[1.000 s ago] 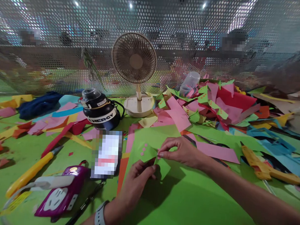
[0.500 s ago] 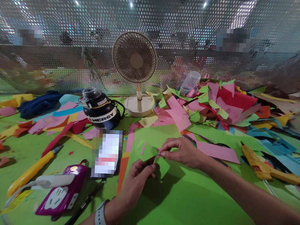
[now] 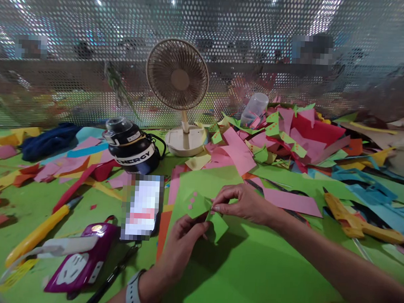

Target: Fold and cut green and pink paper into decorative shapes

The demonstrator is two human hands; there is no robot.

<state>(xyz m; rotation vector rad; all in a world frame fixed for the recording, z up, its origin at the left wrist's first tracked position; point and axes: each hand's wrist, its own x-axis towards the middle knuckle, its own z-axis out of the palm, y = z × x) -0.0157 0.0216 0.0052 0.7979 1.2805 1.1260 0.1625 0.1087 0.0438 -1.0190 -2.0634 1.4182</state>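
Note:
A small folded green paper piece point(image 3: 218, 229) with pink dots on its left part is held above a large green sheet point(image 3: 250, 269). My left hand point(image 3: 185, 238), with a pale watch on the wrist, pinches the piece from below and left. The thumb and fingertips of my right hand point(image 3: 235, 203) are pressed together at its upper right edge, beside a small pink dot. Whether a loose dot sits between those fingertips is too small to tell.
A phone point(image 3: 142, 207), a purple device point(image 3: 83, 258) and a yellow cutter point(image 3: 39, 233) lie at the left. Behind stand a black bottle point(image 3: 133, 148) and a fan point(image 3: 178, 77). Paper scraps point(image 3: 238, 153) and a yellow glue gun point(image 3: 349, 218) are at the right.
The whole view has shifted slightly. Both hands keep nearly the same hold on the green piece.

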